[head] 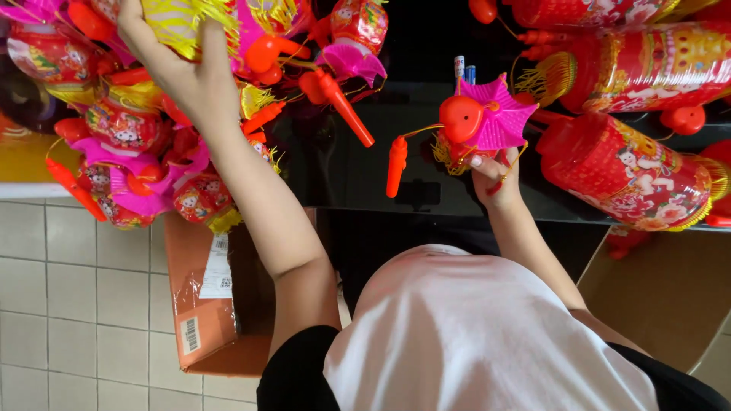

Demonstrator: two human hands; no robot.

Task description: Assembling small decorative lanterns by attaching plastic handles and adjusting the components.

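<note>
Both hands among the paper lanterns

Up at the left, the left hand (179, 65) presses into a heap of folded lanterns (145, 144), fingers apart. The right hand (493, 176) is clamped on a red-and-pink paper lantern (480, 122) above the dark table (343, 164), its orange handle (396, 166) dangling.

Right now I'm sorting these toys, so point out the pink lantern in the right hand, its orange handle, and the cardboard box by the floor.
pink lantern (499, 114), head view, on its pleated paper fan.
orange handle (396, 166), head view, mid-shaft.
cardboard box (198, 312), head view, on its taped side.
</note>
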